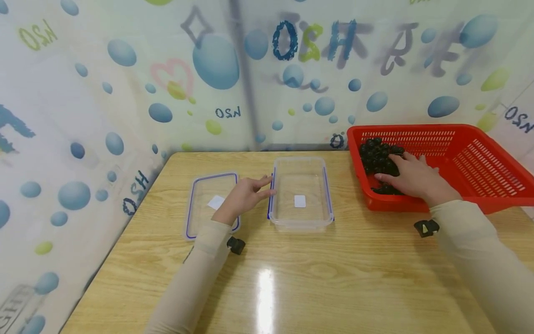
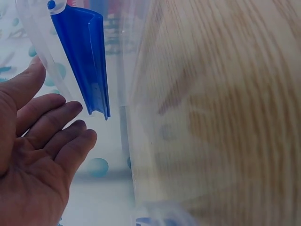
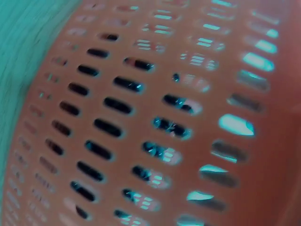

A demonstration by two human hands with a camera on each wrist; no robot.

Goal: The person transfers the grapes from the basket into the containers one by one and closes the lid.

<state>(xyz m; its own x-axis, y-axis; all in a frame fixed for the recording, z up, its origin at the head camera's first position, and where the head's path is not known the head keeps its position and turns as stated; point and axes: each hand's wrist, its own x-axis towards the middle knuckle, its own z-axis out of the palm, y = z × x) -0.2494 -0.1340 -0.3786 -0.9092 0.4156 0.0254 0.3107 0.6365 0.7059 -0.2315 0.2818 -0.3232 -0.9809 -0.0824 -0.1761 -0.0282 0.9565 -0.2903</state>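
Observation:
My left hand is beside the left rim of a clear plastic food container, fingers loosely extended. In the left wrist view, its fingers lie close to the container's blue latch; contact is unclear. My right hand reaches into a red plastic basket, its spread fingers and thumb touching a bunch of black grapes. The grapes gather at the basket's left end. In the right wrist view, the slotted basket wall hides the hand, and dark grapes show through the slots.
A clear lid with a blue seal lies left of the container, partly under my left wrist. White labels show on both lid and container. A patterned curtain hangs behind the wooden table.

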